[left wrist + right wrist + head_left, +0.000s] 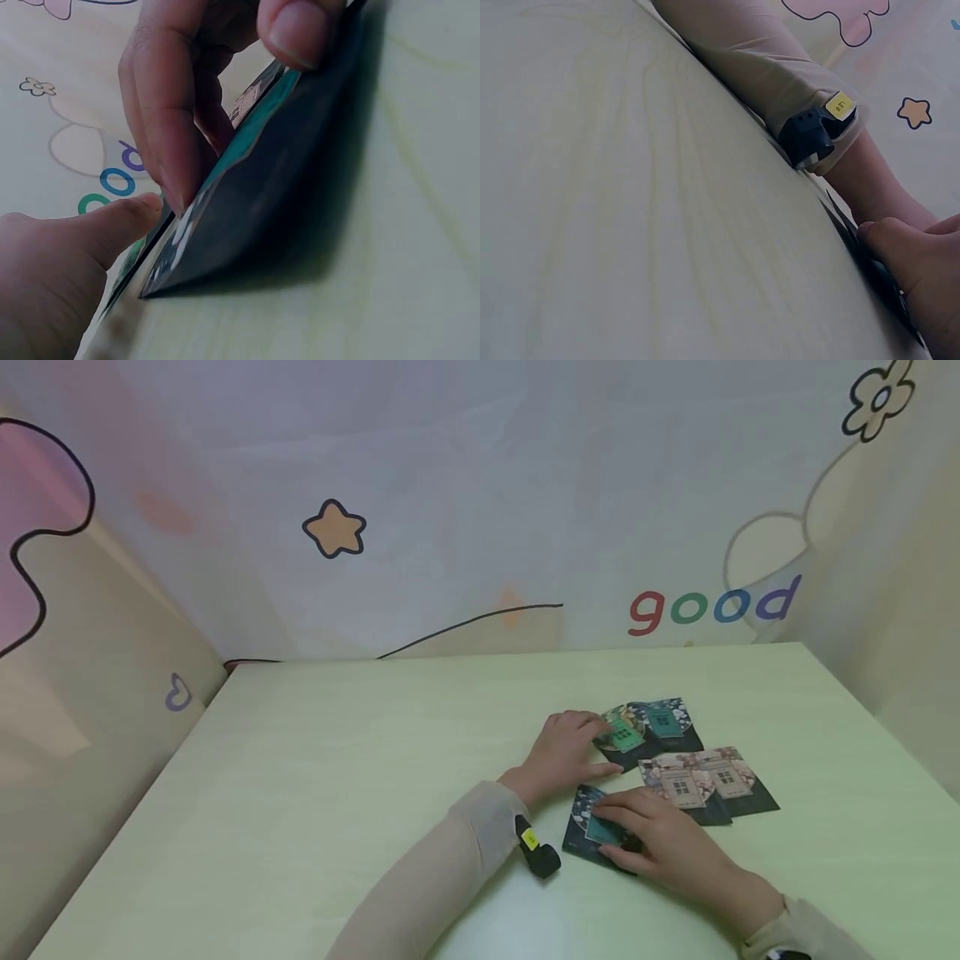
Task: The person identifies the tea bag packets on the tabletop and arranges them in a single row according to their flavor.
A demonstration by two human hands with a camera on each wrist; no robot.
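Pale, faintly grained tabletop (262,802) sprawls off to the left, star-print backdrop (465,510) behind it. Left hand (561,753) is kinda loosely spread, touching a green-labelled card (626,737). Right hand (663,837) pinches a thin, dark, teal-labelled card (596,831) on the table. Farther right, two pinkish floral cards (708,785) overlap.

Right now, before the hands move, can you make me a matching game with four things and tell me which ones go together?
Things:
1. star
2. left hand
3. right hand
4. pink cards

Matches:
A. holding a blue card
B. overlapping on the table
C. orange with a dark outline
D. touching the green card

Pairs: 1-C, 2-D, 3-A, 4-B
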